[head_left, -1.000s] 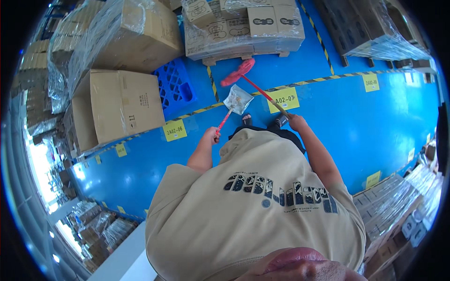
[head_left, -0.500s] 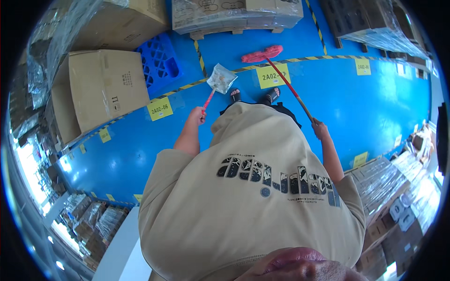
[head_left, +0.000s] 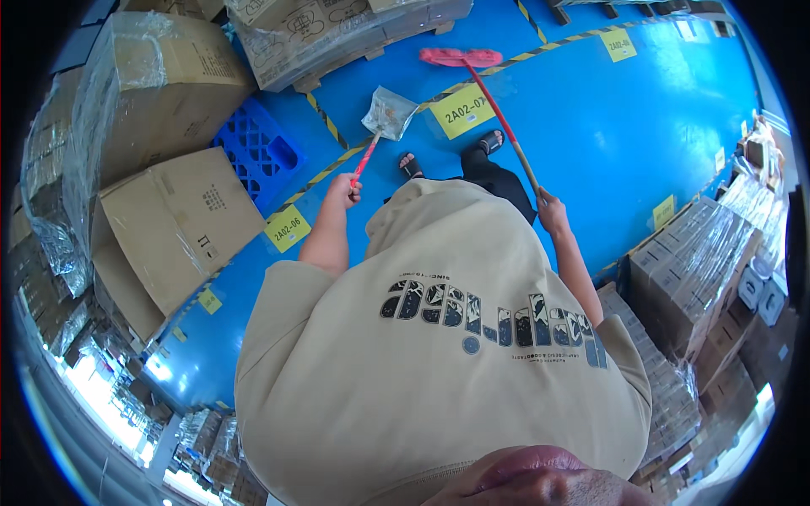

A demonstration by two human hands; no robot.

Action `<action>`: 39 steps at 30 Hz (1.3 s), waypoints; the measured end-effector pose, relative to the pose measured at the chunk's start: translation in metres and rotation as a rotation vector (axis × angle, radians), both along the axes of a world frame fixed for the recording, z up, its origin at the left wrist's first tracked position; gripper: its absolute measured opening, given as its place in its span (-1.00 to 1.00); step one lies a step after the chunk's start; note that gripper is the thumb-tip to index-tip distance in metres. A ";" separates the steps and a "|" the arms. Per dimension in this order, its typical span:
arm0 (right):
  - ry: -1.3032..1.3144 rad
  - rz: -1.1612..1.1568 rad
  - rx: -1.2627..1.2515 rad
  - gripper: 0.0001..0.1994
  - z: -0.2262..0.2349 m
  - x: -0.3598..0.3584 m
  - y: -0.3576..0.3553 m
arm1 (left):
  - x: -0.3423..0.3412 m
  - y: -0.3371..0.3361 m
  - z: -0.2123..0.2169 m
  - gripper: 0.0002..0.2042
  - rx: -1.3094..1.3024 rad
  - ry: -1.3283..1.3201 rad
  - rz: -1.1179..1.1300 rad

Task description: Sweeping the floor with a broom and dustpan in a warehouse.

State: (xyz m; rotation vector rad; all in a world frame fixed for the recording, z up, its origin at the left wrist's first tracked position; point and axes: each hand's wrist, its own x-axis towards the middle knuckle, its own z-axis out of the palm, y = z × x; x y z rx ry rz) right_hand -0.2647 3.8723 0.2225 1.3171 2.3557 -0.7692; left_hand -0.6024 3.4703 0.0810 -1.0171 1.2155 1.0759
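Note:
My left hand [head_left: 347,191] is closed round the red handle of a dustpan [head_left: 390,112]. Its pale grey metal pan hangs ahead of my feet, with some brownish debris visible in it. In my right hand [head_left: 551,209] is the wooden end of a long broom [head_left: 501,110]. The stick turns from tan to red toward its far end, where a pink-red broom head [head_left: 461,57] lies across the striped floor line. The broom head is apart from the dustpan, ahead and to the right of it.
An open cardboard box [head_left: 181,223] and a blue plastic pallet [head_left: 261,152] stand at left. Wrapped cartons on a wooden pallet [head_left: 337,38] lie ahead. More wrapped cartons [head_left: 688,261] are stacked at right. Yellow floor labels [head_left: 462,111] follow the black-and-yellow tape on the blue floor.
My body has turned and stepped, so the surroundings have swung round in the view. The broom head is farther forward and slightly left. Both hands keep their holds.

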 end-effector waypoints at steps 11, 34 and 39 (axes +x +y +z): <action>-0.190 0.168 -0.129 -0.70 -0.079 -0.099 0.052 | -0.010 0.084 0.031 -0.90 -0.060 -0.017 -0.087; -0.079 -0.664 -0.397 -0.57 0.040 0.032 0.070 | -0.052 0.216 -0.014 -0.88 -0.033 -0.003 -0.510; -0.074 -0.651 -0.414 -0.55 0.042 -0.005 0.078 | -0.051 0.245 -0.009 -0.88 -0.033 0.015 -0.590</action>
